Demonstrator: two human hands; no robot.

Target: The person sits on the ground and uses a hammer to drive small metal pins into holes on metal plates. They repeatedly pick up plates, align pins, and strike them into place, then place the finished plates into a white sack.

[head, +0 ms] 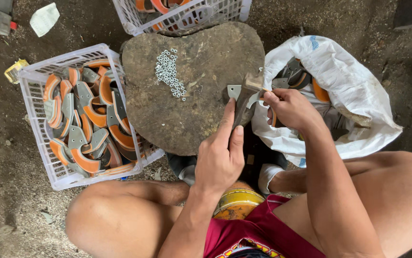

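The left hand (221,160) is closed around the handle of a hammer (246,93), index finger laid straight along the shaft; the hammer head rests on the right edge of the stump (191,100), touching a grey metal part (234,91) that lies flat there. The right hand (289,109) is curled shut on a second curved part (269,111) (grey with an orange edge, mostly hidden by the fingers), thumb and fingertips pinching it just beside the hammer head, over the rim of the stump.

A loose cluster of small nuts (170,74) lies on the upper middle of the stump, well apart from both hands.

Left of the stump stands a white crate (34,124) filled with curved grey-and-orange parts; a second white crate (187,16) with similar parts touches the far edge of the stump. Right of the stump an open white sack (349,81) holds more of the same parts; the right forearm crosses in front of it.

The person sits low on a yellow seat (237,203) (only partly visible between the thighs), knees spread to either side of the stump; the ground is bare dirt with scraps.
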